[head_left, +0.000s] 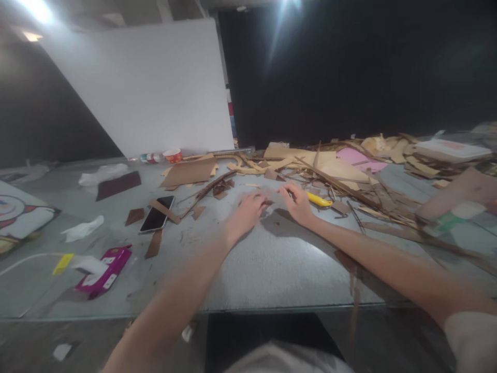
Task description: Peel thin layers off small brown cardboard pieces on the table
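Observation:
My left hand (249, 211) is low over the middle of the grey table, its fingers bent and smeared by motion. Small brown scraps (267, 204) show at its fingertips; whether they are held I cannot tell. Just across a narrow gap, my right hand (296, 203) has loosely bent fingers pointing left, with nothing visible in them. Beside its knuckles lies a yellow-handled tool (319, 199), probably a cutter, its far end hidden by the hand. Brown leather-like offcuts (220, 189) lie beyond my left hand.
A phone (158, 215) with brown strips across it lies left. Nearer are a magenta power strip (106, 272) with a white plug and a crumpled tissue (83, 229). Strips and sheets (330, 168) pile up at the back and right, near a white box (452, 149). A red-white cup (173, 155) stands behind.

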